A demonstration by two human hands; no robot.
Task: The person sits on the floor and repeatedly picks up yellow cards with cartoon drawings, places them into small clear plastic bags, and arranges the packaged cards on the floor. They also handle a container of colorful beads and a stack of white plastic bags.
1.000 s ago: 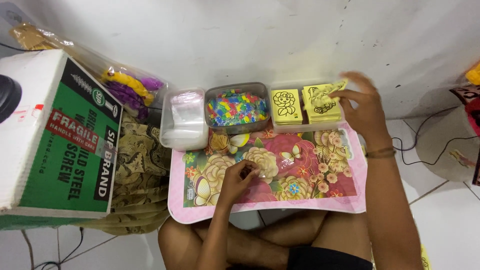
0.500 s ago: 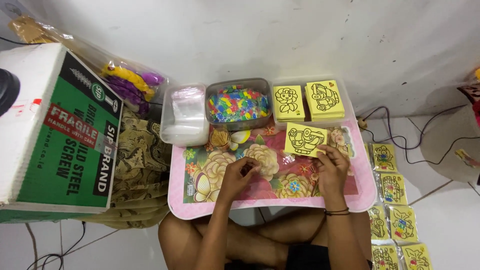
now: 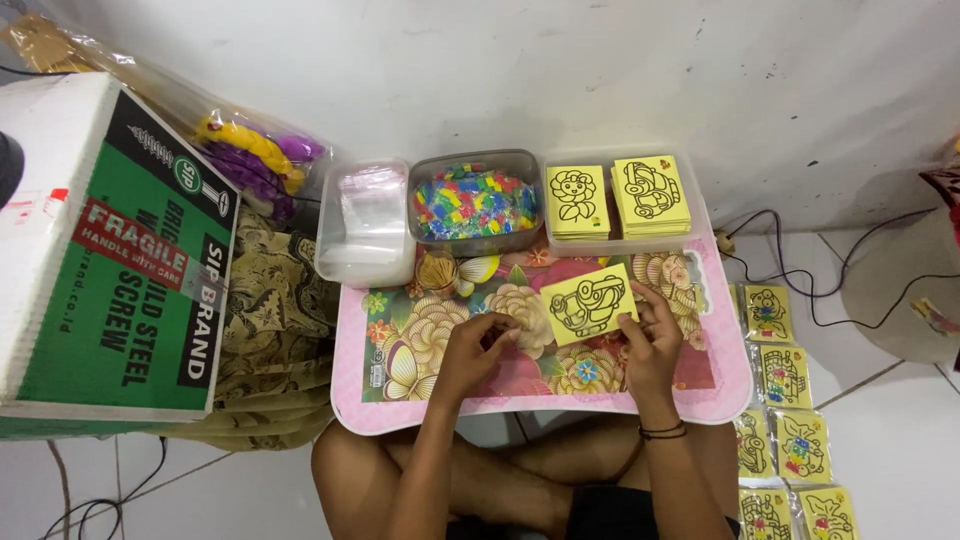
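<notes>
Head view looked straight down on a small pink lap table with a flowered top (image 3: 400,420), set across the crossed legs of a seated person. Right hand (image 3: 652,345) pinched the lower right edge of a yellow card printed with a black line drawing (image 3: 588,303), which lay tilted on the table just in front of the far containers. Left hand (image 3: 472,352) rested on the tabletop with its fingers curled loosely inward; whether it gripped anything could not be told. Along the far edge stood a clear plastic tub of small clear bags (image 3: 362,222), a clear tub of many-coloured pieces (image 3: 474,200), and a clear tray with two stacks of yellow cards (image 3: 620,196). A green and white cardboard box (image 3: 115,260) stood to the left. Bagged yellow cards (image 3: 785,420) lay in a row on the floor to the right.
</notes>
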